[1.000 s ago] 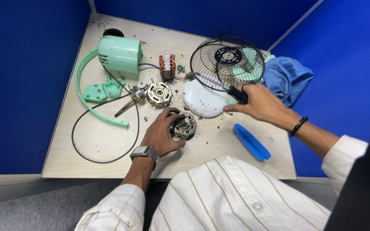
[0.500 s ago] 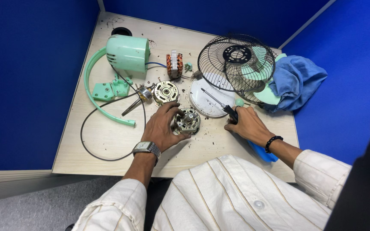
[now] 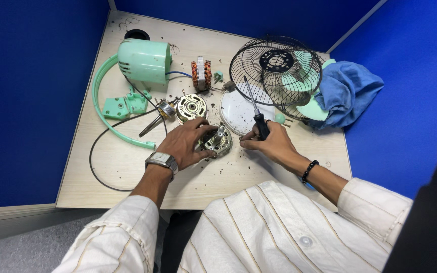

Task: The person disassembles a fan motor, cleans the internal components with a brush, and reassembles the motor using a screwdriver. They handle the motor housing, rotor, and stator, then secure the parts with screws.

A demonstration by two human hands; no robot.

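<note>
Pale wood-grain laminate forms the desk [image 3: 127,167], hemmed by deep blue partition walls and littered with small dark specks. Near its front edge sits a round, dull-silver metal motor housing [image 3: 217,141] with a short shaft standing up from its centre. The person's left hand [image 3: 184,144] lies palm down over the housing's left side, fingers curled around its rim and gripping it; a metal wristwatch [image 3: 162,161] circles that wrist. The right hand [image 3: 271,143], with a black bead bracelet at the wrist, is closed in a fist around the black handle of a screwdriver [image 3: 255,110], whose thin steel shaft points up and away over a white domed plastic disc [image 3: 238,111]; its fingertips rest just beside the housing. Behind the disc stands a black wire fan guard [image 3: 274,71] with mint-green blades showing through, and a crumpled blue cloth [image 3: 347,93] beside it. Farther left are a smooth mint-green plastic motor cover [image 3: 145,60], a curved green bracket [image 3: 99,108], a copper-wound stator [image 3: 201,75], a second round metal plate [image 3: 191,107] and a loop of thin black cable [image 3: 97,167].
</note>
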